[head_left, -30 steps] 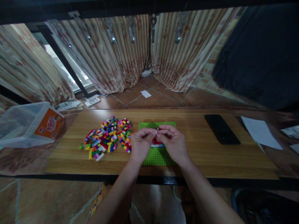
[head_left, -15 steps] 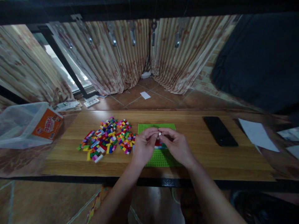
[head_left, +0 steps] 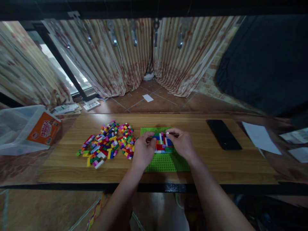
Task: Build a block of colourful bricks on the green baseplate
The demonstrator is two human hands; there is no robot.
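A green studded baseplate (head_left: 166, 163) lies on the wooden table, bearing a patch of joined toy bricks (head_left: 160, 147) in red, blue, white and green. My right hand (head_left: 183, 143) is over the right side of this patch, pinching a small white brick (head_left: 167, 133) between thumb and forefinger. On the opposite side my left hand (head_left: 143, 150) hovers at the patch's left edge, its thumb and forefinger a little apart and nothing visible between them. Both hands cover parts of the baseplate. Left of them spreads a heap of loose toy bricks (head_left: 107, 141) in many colours.
A black phone (head_left: 223, 134) lies on the right of the wooden table (head_left: 199, 173). Past its right edge are white paper sheets (head_left: 261, 136). A clear plastic bin (head_left: 21, 125) with an orange label stands at the left. Curtains (head_left: 125, 64) hang behind.
My hands have parted from over the baseplate, uncovering the joined bricks. The white brick has gone with my right hand toward the back right of the patch. The view has shifted slightly.
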